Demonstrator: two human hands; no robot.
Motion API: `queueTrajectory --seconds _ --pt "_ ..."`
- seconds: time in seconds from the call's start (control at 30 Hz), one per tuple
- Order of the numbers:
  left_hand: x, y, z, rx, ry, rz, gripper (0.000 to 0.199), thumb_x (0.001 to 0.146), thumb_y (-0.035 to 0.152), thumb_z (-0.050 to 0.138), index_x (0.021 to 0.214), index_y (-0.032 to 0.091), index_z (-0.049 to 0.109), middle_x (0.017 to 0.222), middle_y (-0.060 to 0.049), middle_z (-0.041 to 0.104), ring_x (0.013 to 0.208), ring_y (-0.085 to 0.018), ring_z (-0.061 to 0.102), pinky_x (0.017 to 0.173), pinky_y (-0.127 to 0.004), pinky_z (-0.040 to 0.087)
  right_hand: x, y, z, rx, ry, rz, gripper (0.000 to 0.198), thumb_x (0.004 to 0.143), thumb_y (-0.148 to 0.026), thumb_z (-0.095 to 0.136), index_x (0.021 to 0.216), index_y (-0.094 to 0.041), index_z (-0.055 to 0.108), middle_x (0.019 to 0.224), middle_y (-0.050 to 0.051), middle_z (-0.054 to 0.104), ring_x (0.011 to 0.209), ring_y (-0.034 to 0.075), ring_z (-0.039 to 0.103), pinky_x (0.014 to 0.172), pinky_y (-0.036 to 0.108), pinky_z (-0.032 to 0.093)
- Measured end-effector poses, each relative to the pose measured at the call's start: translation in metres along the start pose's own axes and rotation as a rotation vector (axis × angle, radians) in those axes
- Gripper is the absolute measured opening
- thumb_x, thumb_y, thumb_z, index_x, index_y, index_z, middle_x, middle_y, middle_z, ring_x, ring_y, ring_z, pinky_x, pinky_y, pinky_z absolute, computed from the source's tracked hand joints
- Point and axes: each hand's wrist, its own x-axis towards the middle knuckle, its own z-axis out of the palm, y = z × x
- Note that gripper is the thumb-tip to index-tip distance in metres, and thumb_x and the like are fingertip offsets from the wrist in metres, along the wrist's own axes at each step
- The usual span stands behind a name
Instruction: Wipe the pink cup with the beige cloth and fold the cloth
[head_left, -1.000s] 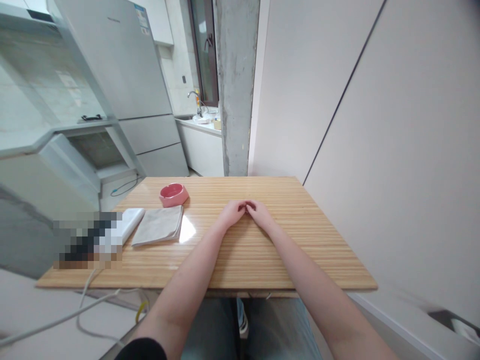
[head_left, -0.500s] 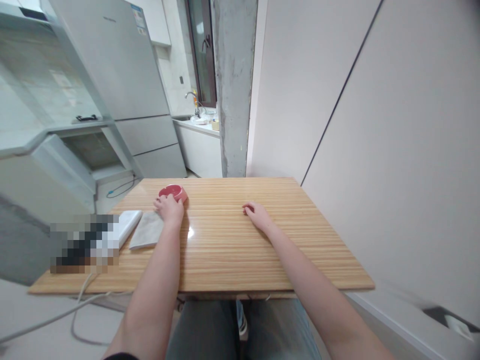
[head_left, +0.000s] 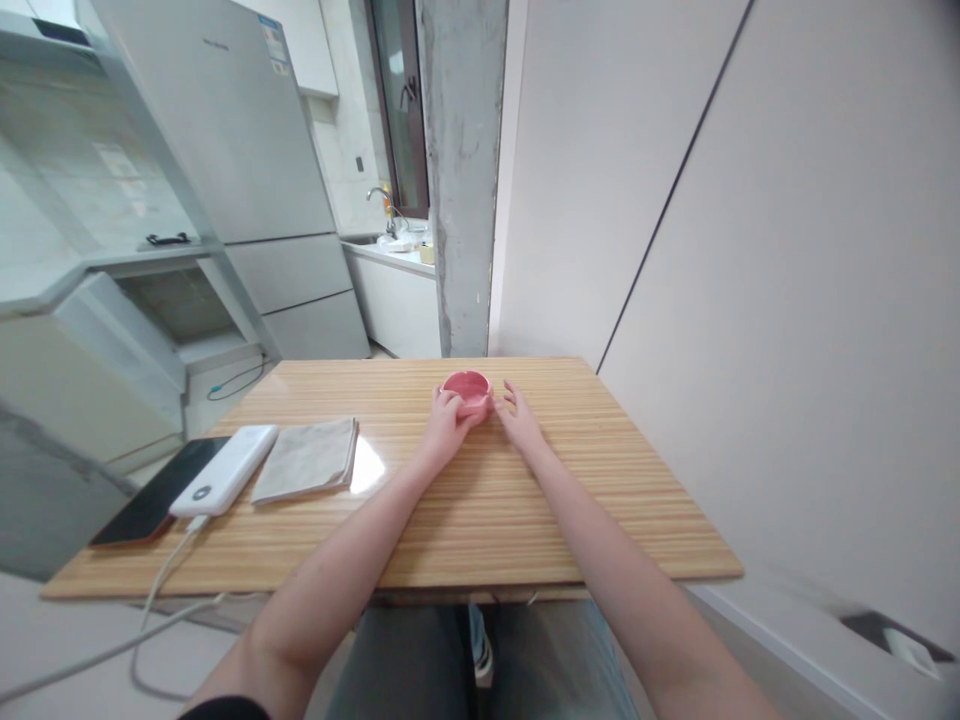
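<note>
A small round pink dish [head_left: 475, 406], thick-walled and open at the top, is near the far middle of the wooden table. My left hand [head_left: 448, 418] grips its left near side, with the thumb along the front and the fingers at the rim. Just to the right of the dish is my right hand [head_left: 517, 412], its fingers apart and the fingertips close to the wall. Whether those fingertips touch the dish, I cannot tell.
On the left of the table [head_left: 600, 500] lie a folded grey cloth [head_left: 306, 460], a white power bank [head_left: 225, 470] and a dark flat tablet-like slab [head_left: 161, 492]. A white cable [head_left: 161, 580] runs from the power bank over the front edge. A pale wall stands at the right.
My left hand has brought the pink dish from the left side of the table to the middle. My right hand's fingers have spread beside it.
</note>
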Motion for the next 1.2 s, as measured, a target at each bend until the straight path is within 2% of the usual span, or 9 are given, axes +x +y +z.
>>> queueTrajectory --seconds 0.3,0.4,0.5,0.57,0.63,0.7,0.8,1.03,1.2 --pt "-0.010 0.000 0.013 -0.051 -0.126 0.098 0.009 0.076 0.020 0.065 0.081 0.018 0.059 0.103 -0.010 0.058 0.120 -0.027 0.044 0.110 -0.054 0.029 0.001 0.001 0.000 0.029 -0.105 0.002 0.040 0.080 -0.033 0.059 0.118 -0.020 0.055 0.120 0.010 0.063 0.107 0.018 0.061 0.097 0.036 0.048" --pt "-0.010 0.003 0.002 -0.040 -0.150 0.132 0.033 0.078 0.027 0.064 0.110 0.018 0.058 0.130 -0.014 0.050 0.133 -0.027 0.036 0.112 -0.049 0.030 0.001 0.002 0.000 0.024 -0.106 -0.003 0.039 0.082 -0.034 0.058 0.118 -0.020 0.056 0.121 0.010 0.063 0.107 0.019 0.062 0.097 0.036 0.048" --pt "-0.018 -0.001 -0.040 0.079 -0.021 0.027 0.050 0.088 0.027 0.049 0.136 0.018 0.041 0.145 -0.015 0.038 0.139 -0.024 0.030 0.112 -0.043 0.031 0.000 0.003 0.001 -0.021 -0.080 -0.015 0.039 0.082 -0.036 0.058 0.118 -0.021 0.057 0.120 0.010 0.064 0.109 0.019 0.061 0.099 0.037 0.047" --pt "-0.031 -0.013 -0.082 0.241 0.118 -0.170 0.046 0.090 0.017 0.033 0.135 0.016 0.044 0.138 -0.015 0.047 0.132 -0.023 0.041 0.108 -0.041 0.035 0.001 0.004 0.002 -0.046 -0.067 -0.024 0.038 0.083 -0.039 0.056 0.117 -0.020 0.058 0.120 0.010 0.064 0.110 0.020 0.060 0.101 0.038 0.045" --pt "-0.049 -0.031 -0.127 0.472 0.089 -0.406 0.045 0.087 0.013 0.033 0.127 0.013 0.053 0.123 -0.017 0.058 0.115 -0.029 0.055 0.099 -0.045 0.041 0.002 0.006 0.002 -0.055 -0.062 -0.046 0.038 0.086 -0.041 0.052 0.116 -0.019 0.058 0.120 0.011 0.064 0.111 0.020 0.059 0.103 0.038 0.043" --pt "-0.069 -0.051 -0.162 0.738 0.027 -0.623 0.045 0.084 0.015 0.036 0.125 0.011 0.055 0.117 -0.022 0.059 0.108 -0.037 0.056 0.090 -0.055 0.041 0.004 0.008 0.002 -0.058 -0.059 -0.063 0.037 0.089 -0.043 0.047 0.115 -0.019 0.059 0.120 0.010 0.064 0.113 0.020 0.058 0.103 0.037 0.042" --pt "-0.091 -0.071 -0.185 0.910 -0.038 -0.735 0.048 0.085 0.024 0.041 0.129 0.008 0.051 0.116 -0.028 0.057 0.108 -0.044 0.054 0.084 -0.058 0.041 0.006 0.009 0.001 -0.051 -0.066 -0.052 0.037 0.090 -0.045 0.043 0.114 -0.021 0.060 0.120 0.009 0.064 0.113 0.018 0.058 0.103 0.036 0.041" --pt "-0.095 -0.057 -0.157 0.776 -0.207 -0.689 0.091 0.078 0.066 0.047 0.148 0.014 0.024 0.124 -0.026 0.057 0.115 -0.045 0.052 0.092 -0.059 0.037 0.005 0.009 0.002 -0.074 -0.076 -0.023 0.038 0.091 -0.042 0.040 0.117 -0.021 0.057 0.125 0.010 0.061 0.119 0.019 0.054 0.108 0.038 0.037" --pt "-0.082 -0.035 -0.116 0.463 -0.290 -0.509 0.087 0.077 0.049 0.059 0.148 0.016 0.021 0.128 -0.018 0.055 0.114 -0.031 0.057 0.094 -0.038 0.043 0.004 0.003 -0.002 -0.132 0.079 -0.020 0.044 0.088 -0.045 0.044 0.121 -0.018 0.053 0.131 0.013 0.055 0.125 0.022 0.048 0.110 0.042 0.032"
